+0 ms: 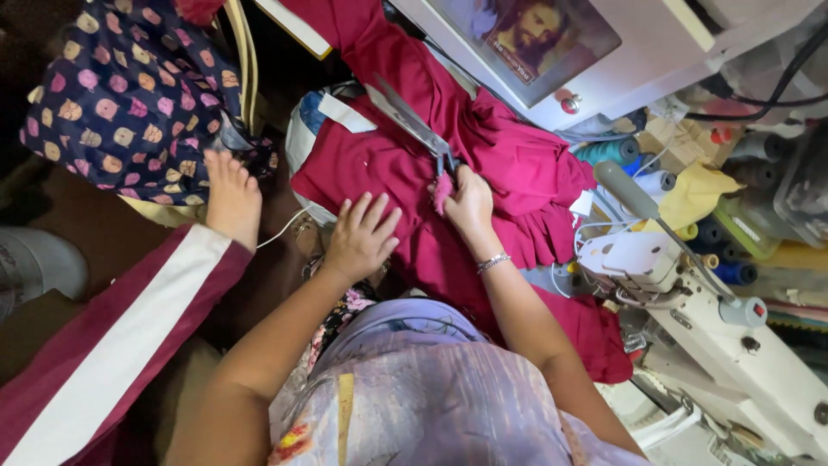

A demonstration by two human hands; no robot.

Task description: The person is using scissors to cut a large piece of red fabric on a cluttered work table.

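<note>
Floor: you are looking down on a dark brown floor [103, 233], lying in shadow at left.
Furniture: a white sewing machine [742, 345] is standing at your right; a white cabinet [655, 52] is sitting at the top.
Light: it is falling brightest on the right side.

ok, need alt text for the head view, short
Seen from above, a person's right hand holds scissors over dark red cloth while the left hand presses the cloth flat. A white sewing machine and thread spools sit to the right, and a bare foot to the left.
</note>
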